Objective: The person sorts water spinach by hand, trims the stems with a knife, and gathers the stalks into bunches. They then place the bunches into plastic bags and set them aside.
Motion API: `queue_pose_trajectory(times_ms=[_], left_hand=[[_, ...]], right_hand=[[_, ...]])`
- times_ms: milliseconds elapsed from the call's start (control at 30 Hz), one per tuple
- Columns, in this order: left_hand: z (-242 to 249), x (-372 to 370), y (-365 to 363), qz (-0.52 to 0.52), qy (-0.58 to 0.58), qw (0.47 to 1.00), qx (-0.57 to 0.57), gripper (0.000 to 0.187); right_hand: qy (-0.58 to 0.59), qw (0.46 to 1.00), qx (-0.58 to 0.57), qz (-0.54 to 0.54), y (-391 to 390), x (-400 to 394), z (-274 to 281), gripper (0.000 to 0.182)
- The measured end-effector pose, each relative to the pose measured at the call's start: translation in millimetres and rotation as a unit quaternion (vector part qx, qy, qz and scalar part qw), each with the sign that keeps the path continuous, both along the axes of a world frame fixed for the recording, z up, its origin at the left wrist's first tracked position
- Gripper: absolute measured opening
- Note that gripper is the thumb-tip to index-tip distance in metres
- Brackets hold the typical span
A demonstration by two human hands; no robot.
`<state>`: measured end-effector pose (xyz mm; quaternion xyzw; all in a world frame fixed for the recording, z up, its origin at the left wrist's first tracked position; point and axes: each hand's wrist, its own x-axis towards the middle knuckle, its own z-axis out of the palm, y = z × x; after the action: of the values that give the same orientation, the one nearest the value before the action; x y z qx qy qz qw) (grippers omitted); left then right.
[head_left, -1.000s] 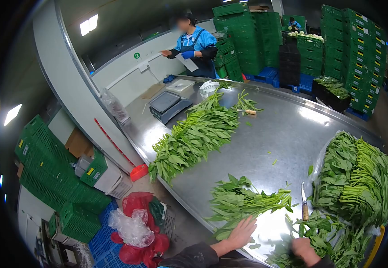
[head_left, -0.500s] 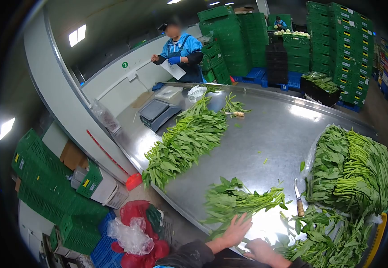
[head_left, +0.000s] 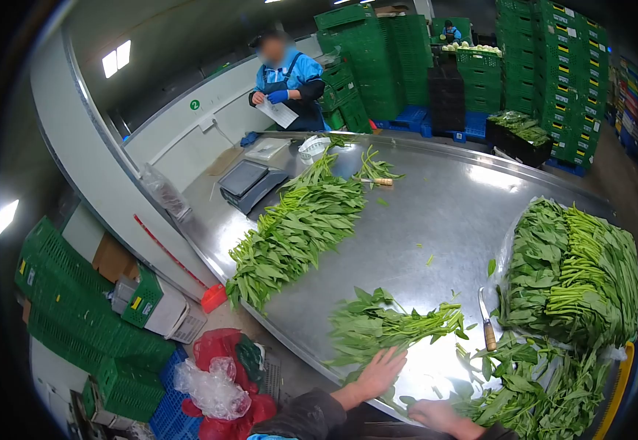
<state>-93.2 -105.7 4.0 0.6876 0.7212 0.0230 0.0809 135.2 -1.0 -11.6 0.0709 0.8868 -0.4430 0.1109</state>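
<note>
Leaves of the loose bunch [head_left: 366, 330] at lower centre could bruise or slip off the worktop [head_left: 414, 220] if the left hand [head_left: 379, 372], its fingers slightly spread against them, presses or pushes carelessly. Farther right, the knife [head_left: 489, 335] lies with its blade bare, so a hasty reach by the right hand [head_left: 436, 415] could cause a cut. The left palm's underside is hidden; whether the right fingers grip anything, I cannot tell.

The place looked like a produce packing room: stacked green crates [head_left: 561, 88] stood by blue pallets [head_left: 407, 119], a digital scale [head_left: 245, 183] and leafy greens [head_left: 300, 220] lay on a metal table [head_left: 414, 220], and a worker [head_left: 286, 84] wore an apron.
</note>
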Motion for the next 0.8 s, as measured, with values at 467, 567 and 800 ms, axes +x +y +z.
queue_pose_trajectory(times_ms=[467,567,800], left_hand=[[8,-21,4,-0.032,0.003,0.999,0.014,0.057],[20,-20,1,-0.023,-0.061,0.995,0.072,0.050],[50,-69,6,0.084,-0.159,0.942,0.282,0.030]], right_hand=[[-0.045,0.970,0.153,-0.185,32,15,11,0.031],[-0.199,0.944,0.187,-0.184,43,15,32,0.033],[-0.041,0.971,0.113,-0.209,43,-4,55,0.030]])
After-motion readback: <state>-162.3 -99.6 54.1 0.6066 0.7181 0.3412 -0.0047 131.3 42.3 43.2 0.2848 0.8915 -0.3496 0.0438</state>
